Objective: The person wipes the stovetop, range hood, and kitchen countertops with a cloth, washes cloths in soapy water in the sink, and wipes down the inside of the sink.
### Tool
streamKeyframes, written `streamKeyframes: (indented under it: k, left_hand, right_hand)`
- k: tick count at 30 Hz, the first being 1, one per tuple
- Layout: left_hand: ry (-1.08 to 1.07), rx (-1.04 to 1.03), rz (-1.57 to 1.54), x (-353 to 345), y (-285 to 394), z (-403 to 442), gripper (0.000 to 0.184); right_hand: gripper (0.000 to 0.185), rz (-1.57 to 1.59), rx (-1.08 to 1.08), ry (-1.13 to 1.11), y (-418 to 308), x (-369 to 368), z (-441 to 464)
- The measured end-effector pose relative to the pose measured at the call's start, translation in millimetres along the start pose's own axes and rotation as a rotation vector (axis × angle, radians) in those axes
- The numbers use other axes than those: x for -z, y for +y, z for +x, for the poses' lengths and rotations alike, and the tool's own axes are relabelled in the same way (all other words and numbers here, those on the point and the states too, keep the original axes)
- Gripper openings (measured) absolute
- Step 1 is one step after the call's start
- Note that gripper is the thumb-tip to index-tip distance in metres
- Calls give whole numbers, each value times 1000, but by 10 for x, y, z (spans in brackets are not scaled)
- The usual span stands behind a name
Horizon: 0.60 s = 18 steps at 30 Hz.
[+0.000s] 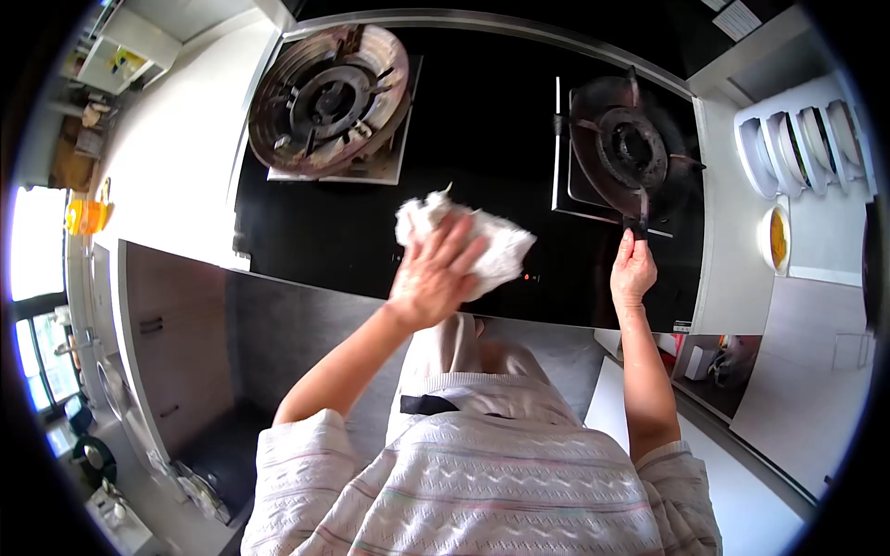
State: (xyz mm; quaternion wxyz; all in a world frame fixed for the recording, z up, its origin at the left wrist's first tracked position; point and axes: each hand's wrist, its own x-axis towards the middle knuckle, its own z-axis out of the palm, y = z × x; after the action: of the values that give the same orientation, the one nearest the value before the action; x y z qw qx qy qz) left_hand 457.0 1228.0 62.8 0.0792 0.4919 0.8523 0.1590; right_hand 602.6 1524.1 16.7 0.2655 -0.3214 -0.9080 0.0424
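A crumpled white cloth [501, 252] lies under my left hand [436, 271], which presses it on the black glass cooktop [482, 120] near its front edge. The fingers of that hand are spread over the cloth. My right hand [634, 268] is closed on the near end of the right pan support [640, 224], a dark ring with prongs. This support looks tilted over the right burner [632, 146]. Around the left burner [328, 100] sits a stained round metal drip ring [278, 153], away from both hands.
White counter [185, 130] runs along the left, with an orange container [85, 217] beyond it. At the right stand a rack of plates [805, 148] and a bowl with yellow contents [777, 237]. Cabinet fronts [176, 334] are below the left counter.
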Motion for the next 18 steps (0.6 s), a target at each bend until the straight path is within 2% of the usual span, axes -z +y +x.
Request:
streamKeyframes:
  k: [1,2,3,6,7,8,9,11,12,13,14,15,18]
  left_hand:
    - [-12,42,58,82,-130,-208,57]
    - [56,89,19,69,-428,-473,60]
    - [163,105,129,119,-772,-675,59]
    - [465,306,363,531,-1415,-1124,45]
    - [393,549,503,313,-2307,-1545,44]
    - [286,813,493,427,-2502,-1587,46]
    - [264,965,492,434,-2632,-1561,47]
    - [204,1019,576,132,-2965,-1521,48]
    - [201,951,646,-46,-2931,-1477,47]
    - [358,913,331,-28,-2410,-1263,46]
    - [435,791,198,-26,-1890,-1037,47]
    - [405,626,182,-48,-1341,-822,49]
    - [44,184,290,-134,102,-369,53]
  right_hand:
    - [20,3,-1,0,-11,11,10]
    - [20,2,3,5,-11,15,13]
    - [20,-4,11,9,-8,10,8]
    - [21,-29,20,13,15,-1,4]
    - [22,-34,17,14,20,1,5]
    - [23,-38,12,15,19,-2,6]
    - [24,-42,5,15,9,-10,3]
    - [26,-29,-3,35,-21,-11,4]
    - [27,-26,-7,44,-27,-7,11]
    - [27,-33,-6,53,-19,-15,19]
    - [28,-40,-4,61,-4,-33,12]
    - [28,-46,-2,67,0,-47,-3]
    - [31,-76,-40,28,-14,-47,3]
